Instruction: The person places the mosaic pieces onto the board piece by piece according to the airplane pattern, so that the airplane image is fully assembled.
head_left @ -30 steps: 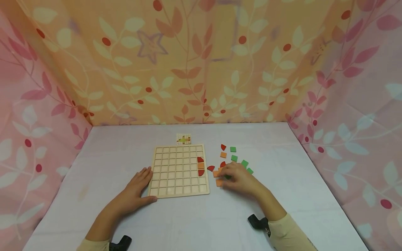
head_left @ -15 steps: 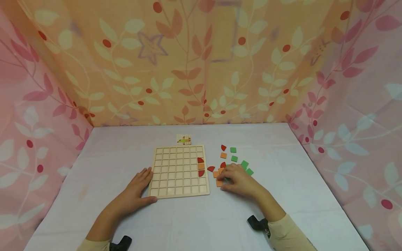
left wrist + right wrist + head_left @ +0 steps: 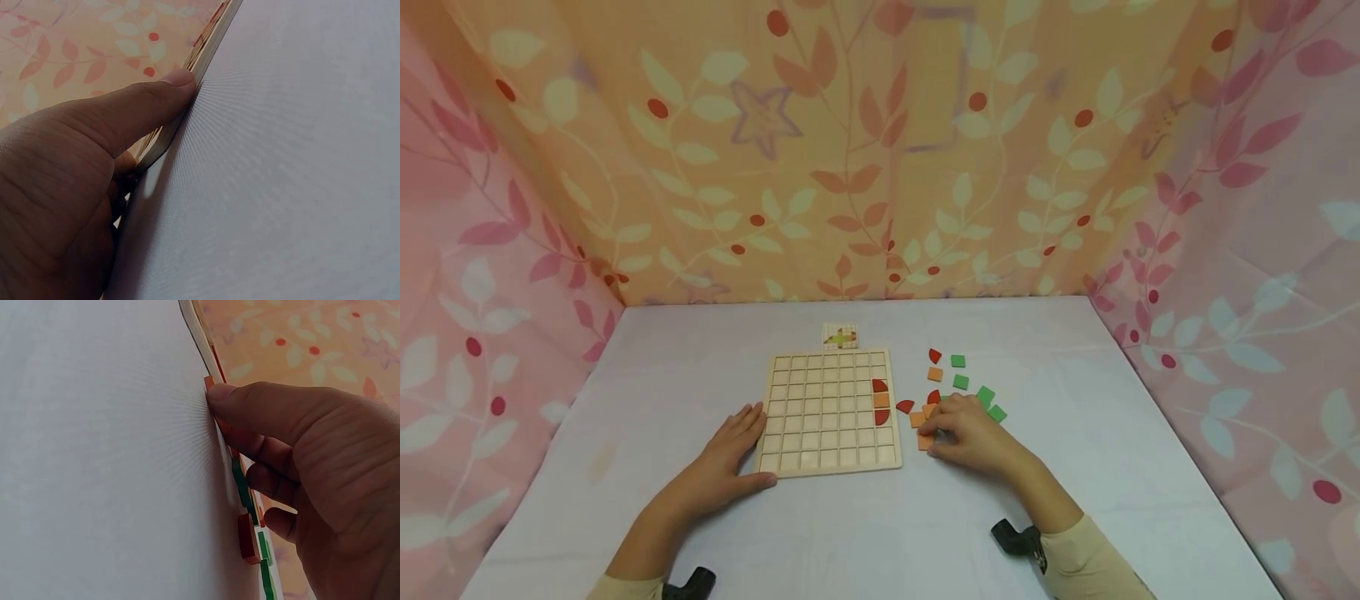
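The left hand (image 3: pixel 727 454) rests at the near-left corner of a wooden grid board (image 3: pixel 823 458). Its fingers lie along the left side, and the thumb (image 3: pixel 140 103) touches the front edge. Beside the board's right side, the right hand (image 3: pixel 970 429) pinches an orange square tile (image 3: pixel 925 442) low on the table between thumb and index finger. In the right wrist view that orange tile (image 3: pixel 209 382) shows at the thumb tip. Two red quarter-round tiles (image 3: pixel 881 417) sit in the board's right column, with another orange tile (image 3: pixel 881 400) between them. The right hand partly hides nearby pieces.
Loose red pieces (image 3: pixel 905 407), green squares (image 3: pixel 985 395) and orange squares (image 3: pixel 935 374) lie around the right hand. A small pattern card (image 3: pixel 839 336) lies behind the board. Patterned cloth (image 3: pixel 865 150) hangs around the white table (image 3: pixel 850 542).
The right thumb and fingers have moved slightly and closed onto the orange tile, then stayed there. The left hand keeps its place on the board. The head view has shifted slightly.
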The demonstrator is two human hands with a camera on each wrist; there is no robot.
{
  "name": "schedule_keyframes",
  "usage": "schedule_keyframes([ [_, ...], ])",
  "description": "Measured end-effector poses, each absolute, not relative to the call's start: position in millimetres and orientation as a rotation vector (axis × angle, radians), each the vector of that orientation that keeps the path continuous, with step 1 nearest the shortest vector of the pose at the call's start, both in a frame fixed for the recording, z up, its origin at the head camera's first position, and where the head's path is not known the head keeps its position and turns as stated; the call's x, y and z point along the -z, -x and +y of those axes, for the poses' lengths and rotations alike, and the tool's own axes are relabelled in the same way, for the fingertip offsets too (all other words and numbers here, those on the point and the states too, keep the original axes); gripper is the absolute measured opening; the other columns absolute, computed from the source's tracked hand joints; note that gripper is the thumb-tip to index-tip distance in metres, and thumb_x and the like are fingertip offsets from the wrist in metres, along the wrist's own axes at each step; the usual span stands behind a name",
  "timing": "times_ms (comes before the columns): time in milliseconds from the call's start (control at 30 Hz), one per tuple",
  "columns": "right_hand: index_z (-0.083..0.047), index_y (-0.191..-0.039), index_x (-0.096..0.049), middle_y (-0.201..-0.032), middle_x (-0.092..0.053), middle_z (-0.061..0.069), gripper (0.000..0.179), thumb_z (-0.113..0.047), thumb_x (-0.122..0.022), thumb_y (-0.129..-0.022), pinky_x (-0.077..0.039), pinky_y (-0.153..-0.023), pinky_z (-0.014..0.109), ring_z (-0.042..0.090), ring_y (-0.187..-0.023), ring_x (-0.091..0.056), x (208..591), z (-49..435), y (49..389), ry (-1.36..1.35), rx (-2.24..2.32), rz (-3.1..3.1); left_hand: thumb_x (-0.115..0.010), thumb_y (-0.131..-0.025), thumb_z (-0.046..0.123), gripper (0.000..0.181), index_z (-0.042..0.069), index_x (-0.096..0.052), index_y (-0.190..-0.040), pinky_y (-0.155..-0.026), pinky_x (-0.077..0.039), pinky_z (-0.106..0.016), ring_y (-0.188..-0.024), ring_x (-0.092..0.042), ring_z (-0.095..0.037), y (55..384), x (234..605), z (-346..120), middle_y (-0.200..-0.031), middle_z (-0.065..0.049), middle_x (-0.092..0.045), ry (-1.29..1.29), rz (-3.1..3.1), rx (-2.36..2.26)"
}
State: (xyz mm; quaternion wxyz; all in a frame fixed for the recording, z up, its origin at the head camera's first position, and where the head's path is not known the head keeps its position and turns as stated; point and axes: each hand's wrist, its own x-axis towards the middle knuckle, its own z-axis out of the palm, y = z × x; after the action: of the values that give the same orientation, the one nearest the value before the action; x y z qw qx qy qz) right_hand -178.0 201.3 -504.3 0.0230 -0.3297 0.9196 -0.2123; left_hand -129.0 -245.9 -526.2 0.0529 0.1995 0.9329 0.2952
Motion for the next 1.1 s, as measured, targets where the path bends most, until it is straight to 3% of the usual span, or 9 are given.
schedule_keyframes([
  [300, -0.031, -0.109, -0.079, -0.098, -0.064, -0.02, 0.023, -0.034, -0.082, -0.087, -0.038, -0.1, 0.038, 0.005, -0.105, -0.051, 504.5, 200.6, 178.3, 1.028, 0.67, 2.843, -0.079, -0.082, 0.057, 0.11, 0.0, -0.028, -0.16, -0.127, 0.005, -0.027, -0.158, -0.01, -0.038, 128.3, 523.3, -246.2, -0.171, -0.014, -0.017, -0.584, 2.83, -0.892],
  [567, -0.034, -0.109, -0.079, -0.101, -0.063, -0.024, 0.022, -0.035, -0.083, -0.087, -0.039, -0.1, 0.04, 0.005, -0.106, -0.05, 502.0, 199.7, 178.8, 1.027, 0.764, 2.834, -0.079, -0.082, 0.058, 0.11, -0.001, -0.028, -0.16, -0.122, 0.01, -0.016, -0.158, -0.011, -0.037, 128.4, 526.4, -247.9, -0.17, -0.015, -0.018, -0.601, 2.844, -0.885],
  [733, -0.032, -0.11, -0.079, -0.106, -0.065, -0.023, 0.024, -0.029, -0.083, -0.087, -0.038, -0.105, 0.042, 0.006, -0.112, -0.05, 498.2, 199.1, 178.3, 1.026, 0.839, 2.84, -0.08, -0.082, 0.057, 0.109, -0.002, -0.03, -0.159, -0.12, 0.011, -0.013, -0.158, -0.013, -0.038, 128.3, 526.1, -248.3, -0.17, -0.016, -0.02, -0.608, 2.852, -0.898],
  [933, -0.026, -0.11, -0.08, -0.101, -0.066, -0.015, 0.027, -0.016, -0.08, -0.085, -0.041, -0.097, 0.041, 0.009, -0.106, -0.052, 488.8, 196.0, 177.5, 1.099, 0.878, 2.881, -0.08, -0.082, 0.057, 0.109, -0.001, -0.03, -0.159, -0.12, 0.011, -0.013, -0.158, -0.012, -0.038, 128.0, 527.5, -247.4, -0.17, -0.016, -0.019, -0.61, 2.843, -0.906],
  [1100, -0.027, -0.106, -0.081, -0.099, -0.066, -0.017, 0.025, -0.014, -0.079, -0.085, -0.039, -0.097, 0.04, 0.006, -0.103, -0.051, 477.8, 191.2, 180.8, 1.119, 0.902, 2.882, -0.079, -0.081, 0.059, 0.11, -0.001, -0.029, -0.16, -0.122, 0.01, -0.016, -0.158, -0.012, -0.037, 128.0, 528.6, -246.6, -0.171, -0.014, -0.018, -0.6, 2.839, -0.906],
])
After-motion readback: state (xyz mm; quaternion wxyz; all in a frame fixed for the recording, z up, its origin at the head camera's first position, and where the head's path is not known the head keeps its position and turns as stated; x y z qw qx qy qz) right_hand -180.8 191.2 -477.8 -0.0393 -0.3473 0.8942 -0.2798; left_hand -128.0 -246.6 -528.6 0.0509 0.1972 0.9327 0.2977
